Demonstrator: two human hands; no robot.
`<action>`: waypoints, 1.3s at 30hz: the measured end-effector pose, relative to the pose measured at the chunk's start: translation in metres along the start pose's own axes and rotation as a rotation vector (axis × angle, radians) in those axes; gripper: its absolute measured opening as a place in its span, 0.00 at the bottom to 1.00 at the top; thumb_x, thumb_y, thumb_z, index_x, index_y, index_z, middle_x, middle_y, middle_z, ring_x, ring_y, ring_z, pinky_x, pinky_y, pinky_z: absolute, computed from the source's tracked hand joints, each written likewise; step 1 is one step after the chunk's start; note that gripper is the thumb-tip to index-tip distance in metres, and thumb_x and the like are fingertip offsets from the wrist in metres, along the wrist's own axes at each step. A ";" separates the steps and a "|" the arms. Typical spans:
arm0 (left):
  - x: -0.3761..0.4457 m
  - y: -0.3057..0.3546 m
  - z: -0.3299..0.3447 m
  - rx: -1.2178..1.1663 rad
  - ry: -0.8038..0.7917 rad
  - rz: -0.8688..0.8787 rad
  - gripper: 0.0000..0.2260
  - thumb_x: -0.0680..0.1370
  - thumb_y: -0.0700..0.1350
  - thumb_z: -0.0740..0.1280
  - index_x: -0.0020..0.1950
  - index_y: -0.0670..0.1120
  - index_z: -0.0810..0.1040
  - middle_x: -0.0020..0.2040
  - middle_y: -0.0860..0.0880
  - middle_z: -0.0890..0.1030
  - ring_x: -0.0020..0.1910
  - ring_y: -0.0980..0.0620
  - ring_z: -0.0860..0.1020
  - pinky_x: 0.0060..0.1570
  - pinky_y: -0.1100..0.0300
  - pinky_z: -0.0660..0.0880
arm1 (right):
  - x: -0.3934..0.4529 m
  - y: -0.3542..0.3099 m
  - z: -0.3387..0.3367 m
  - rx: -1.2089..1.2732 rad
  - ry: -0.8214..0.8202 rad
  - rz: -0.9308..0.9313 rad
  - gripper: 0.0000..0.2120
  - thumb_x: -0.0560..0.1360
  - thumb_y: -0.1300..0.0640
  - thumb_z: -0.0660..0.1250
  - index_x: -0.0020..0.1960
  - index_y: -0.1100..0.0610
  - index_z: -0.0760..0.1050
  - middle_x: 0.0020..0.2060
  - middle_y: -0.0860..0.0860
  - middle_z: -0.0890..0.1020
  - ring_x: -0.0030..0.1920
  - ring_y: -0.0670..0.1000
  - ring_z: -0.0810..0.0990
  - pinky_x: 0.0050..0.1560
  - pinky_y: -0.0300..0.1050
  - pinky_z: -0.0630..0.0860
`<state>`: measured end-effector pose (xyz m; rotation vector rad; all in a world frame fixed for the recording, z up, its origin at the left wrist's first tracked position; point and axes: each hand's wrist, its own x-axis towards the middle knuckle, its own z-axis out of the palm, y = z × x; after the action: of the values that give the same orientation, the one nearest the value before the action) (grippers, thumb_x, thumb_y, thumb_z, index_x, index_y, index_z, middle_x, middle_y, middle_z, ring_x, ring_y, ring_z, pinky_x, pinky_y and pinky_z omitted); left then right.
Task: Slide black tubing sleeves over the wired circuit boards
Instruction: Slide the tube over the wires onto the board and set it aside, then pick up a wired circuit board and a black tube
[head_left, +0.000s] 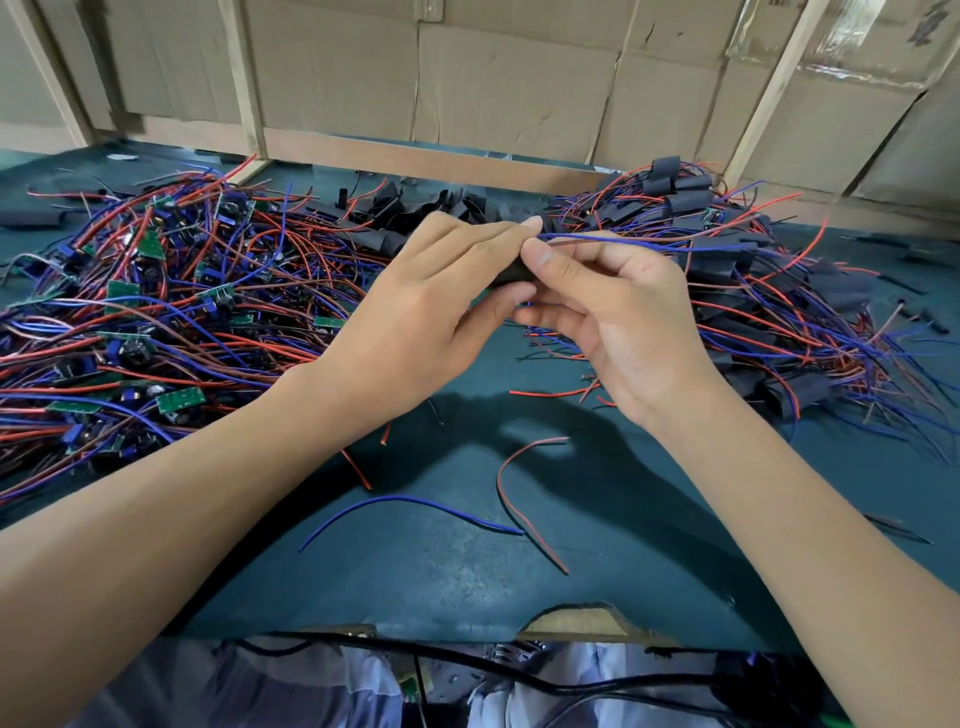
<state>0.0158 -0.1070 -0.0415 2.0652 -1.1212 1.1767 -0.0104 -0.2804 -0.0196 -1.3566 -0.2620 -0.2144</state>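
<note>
A black tubing sleeve (511, 273) is held between both hands above the middle of the green table (452, 561). My left hand (431, 306) grips its left end, with fingers stretched over the top. My right hand (597, 301) pinches its right end between thumb and fingers. Blue and red wires (623, 240) run out of the sleeve to the right. The board inside is hidden. A heap of bare green circuit boards with wires (156, 312) lies at left. A heap of sleeved boards (753, 291) lies at right.
Loose empty black sleeves (410, 208) are piled at the back centre. Stray blue wire (405, 501) and red wire (519, 499) lie on the mat near me. Cardboard walls with wooden battens (249, 78) close off the back. A black cable (467, 662) crosses my lap.
</note>
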 end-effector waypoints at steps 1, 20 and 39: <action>-0.001 0.000 0.000 -0.009 -0.027 -0.020 0.20 0.82 0.44 0.68 0.71 0.36 0.73 0.65 0.44 0.79 0.58 0.41 0.76 0.64 0.51 0.72 | 0.001 -0.001 0.000 0.025 0.023 -0.007 0.03 0.75 0.65 0.74 0.42 0.62 0.83 0.43 0.62 0.82 0.38 0.56 0.83 0.42 0.48 0.81; -0.004 -0.024 -0.018 0.726 -0.760 -0.717 0.10 0.78 0.50 0.59 0.44 0.47 0.76 0.51 0.45 0.80 0.58 0.40 0.70 0.61 0.43 0.62 | 0.025 -0.040 -0.091 0.394 0.807 -0.021 0.03 0.79 0.70 0.64 0.48 0.70 0.74 0.44 0.65 0.82 0.40 0.59 0.88 0.40 0.49 0.85; -0.002 0.000 -0.011 -0.206 -0.040 -0.316 0.20 0.79 0.39 0.71 0.70 0.47 0.76 0.47 0.54 0.84 0.51 0.53 0.77 0.54 0.70 0.69 | 0.001 0.008 -0.014 -0.325 -0.210 0.071 0.04 0.74 0.53 0.76 0.47 0.51 0.88 0.36 0.53 0.84 0.34 0.52 0.83 0.30 0.44 0.80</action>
<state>0.0097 -0.0980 -0.0379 2.0204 -0.8535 0.8352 -0.0064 -0.2927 -0.0291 -1.7115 -0.3653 -0.0551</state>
